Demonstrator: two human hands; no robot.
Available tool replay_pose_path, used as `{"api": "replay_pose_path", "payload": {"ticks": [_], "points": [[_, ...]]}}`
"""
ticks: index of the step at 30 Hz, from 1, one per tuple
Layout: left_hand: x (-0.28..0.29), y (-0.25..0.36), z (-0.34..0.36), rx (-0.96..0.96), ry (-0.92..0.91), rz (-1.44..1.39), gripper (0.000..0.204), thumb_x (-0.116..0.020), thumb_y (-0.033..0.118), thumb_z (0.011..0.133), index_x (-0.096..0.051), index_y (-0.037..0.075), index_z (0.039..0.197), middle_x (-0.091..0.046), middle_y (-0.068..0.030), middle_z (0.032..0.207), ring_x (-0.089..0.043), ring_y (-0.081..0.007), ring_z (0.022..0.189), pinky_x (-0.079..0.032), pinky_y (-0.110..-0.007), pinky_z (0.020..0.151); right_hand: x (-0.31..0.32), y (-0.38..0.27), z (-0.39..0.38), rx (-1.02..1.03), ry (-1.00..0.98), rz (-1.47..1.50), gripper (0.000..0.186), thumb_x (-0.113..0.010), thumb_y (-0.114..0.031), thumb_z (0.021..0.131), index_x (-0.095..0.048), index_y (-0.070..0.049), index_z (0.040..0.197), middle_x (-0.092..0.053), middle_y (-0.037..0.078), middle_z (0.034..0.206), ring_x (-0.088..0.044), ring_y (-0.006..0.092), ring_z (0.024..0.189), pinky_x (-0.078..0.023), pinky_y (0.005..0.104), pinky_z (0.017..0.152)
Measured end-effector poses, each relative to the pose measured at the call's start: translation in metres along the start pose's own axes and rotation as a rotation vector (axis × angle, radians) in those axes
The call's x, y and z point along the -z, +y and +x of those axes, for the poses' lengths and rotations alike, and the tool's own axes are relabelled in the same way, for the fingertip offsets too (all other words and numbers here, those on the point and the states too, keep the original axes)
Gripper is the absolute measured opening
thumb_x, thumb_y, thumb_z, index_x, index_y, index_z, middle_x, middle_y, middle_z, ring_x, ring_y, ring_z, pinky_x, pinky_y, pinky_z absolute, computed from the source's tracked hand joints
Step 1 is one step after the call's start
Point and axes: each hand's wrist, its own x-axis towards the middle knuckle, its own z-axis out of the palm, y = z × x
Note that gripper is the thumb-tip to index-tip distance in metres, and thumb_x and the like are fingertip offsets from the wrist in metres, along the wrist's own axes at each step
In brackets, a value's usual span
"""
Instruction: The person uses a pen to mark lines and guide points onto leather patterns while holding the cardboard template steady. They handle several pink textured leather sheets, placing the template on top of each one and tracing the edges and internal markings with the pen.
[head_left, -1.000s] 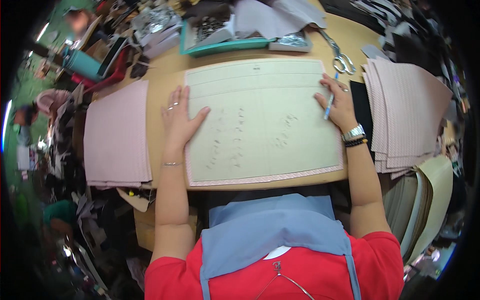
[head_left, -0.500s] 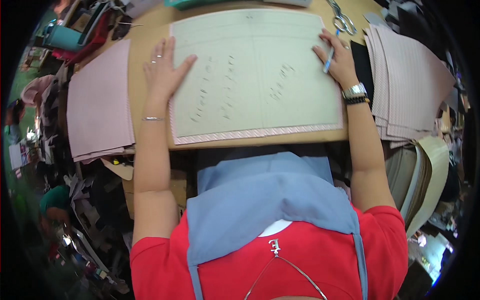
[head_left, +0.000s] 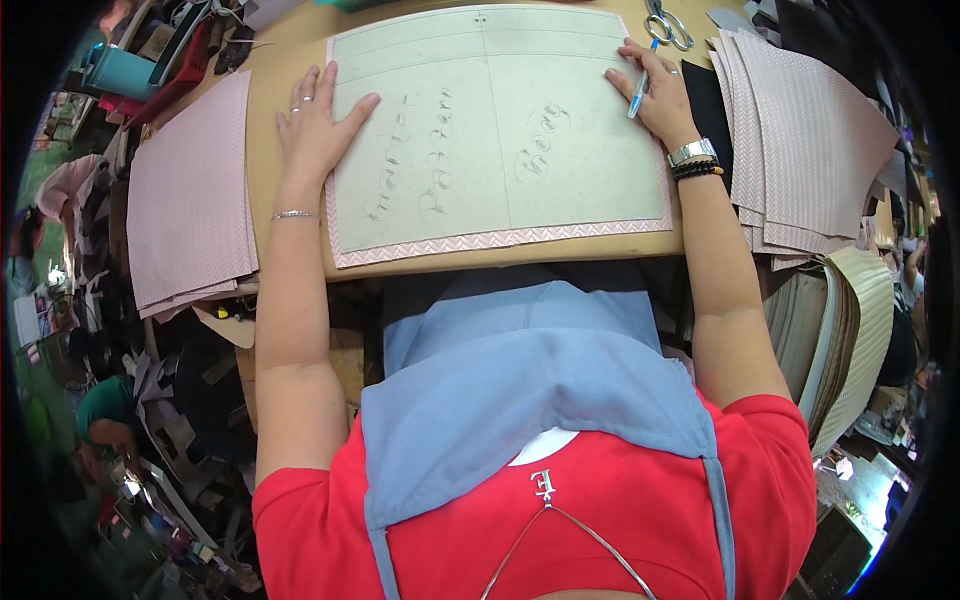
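Note:
My left hand (head_left: pixel 318 135) lies open, fingers spread, on the left edge of a pale greenish pattern board (head_left: pixel 490 150) with pencil lines and cursive writing. Under the board, a pink chevron-textured sheet (head_left: pixel 500 241) shows around the edges. My right hand (head_left: pixel 662 100) grips a blue-and-white pen (head_left: pixel 635 103) at the board's upper right, fingers curled at its edge. Steel scissors (head_left: pixel 668 27) lie just beyond that corner.
Pink sheet stacks (head_left: pixel 190 195) (head_left: pixel 800 140) flank the board on the wooden table (head_left: pixel 420 260). A dark piece (head_left: pixel 705 90) lies under the right stack. A teal tumbler (head_left: pixel 115 70) stands upper left. Pale sheets (head_left: pixel 845 350) are stored lower right; another person (head_left: pixel 105 420) is lower left.
The view has shifted, so the board and table sit higher in the frame and slightly left. Both my hands keep their places on the board, with the pen still in my right hand.

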Motion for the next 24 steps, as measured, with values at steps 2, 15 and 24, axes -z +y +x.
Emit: {"api": "replay_pose_path", "payload": {"ticks": [2,15,24], "points": [[0.0,-0.002,0.001,0.002,0.003,-0.005,0.091,-0.057,0.074,0.089,-0.04,0.019,0.159,-0.032,-0.0128,0.167,-0.026,-0.0283,0.156,-0.017,-0.07,0.119,-0.001,-0.001,0.0,-0.028,-0.022,0.011,0.051,-0.075,-0.047,0.09,-0.069,-0.012,0.126,-0.071,0.006,0.13,-0.062,0.0324,0.119,-0.048,0.0412,0.105],[0.003,-0.002,0.007,-0.006,-0.014,0.004,0.091,-0.059,0.072,0.089,-0.039,0.016,0.159,-0.034,-0.0153,0.166,-0.027,-0.031,0.155,-0.019,-0.068,0.12,0.004,-0.003,0.003,0.044,0.026,0.013,0.051,-0.077,-0.044,0.09,-0.067,-0.009,0.125,-0.064,0.01,0.142,-0.063,0.0286,0.119,-0.049,0.0385,0.104],[0.013,0.01,0.0,0.021,-0.061,-0.012,0.091,-0.062,0.069,0.089,-0.037,0.016,0.16,-0.032,-0.0153,0.166,-0.025,-0.0307,0.156,-0.017,-0.07,0.12,0.012,-0.012,-0.003,0.05,0.043,0.035,0.048,-0.079,-0.042,0.086,-0.069,-0.007,0.118,-0.066,0.016,0.138,-0.061,0.0419,0.119,-0.043,0.0482,0.109]]}}
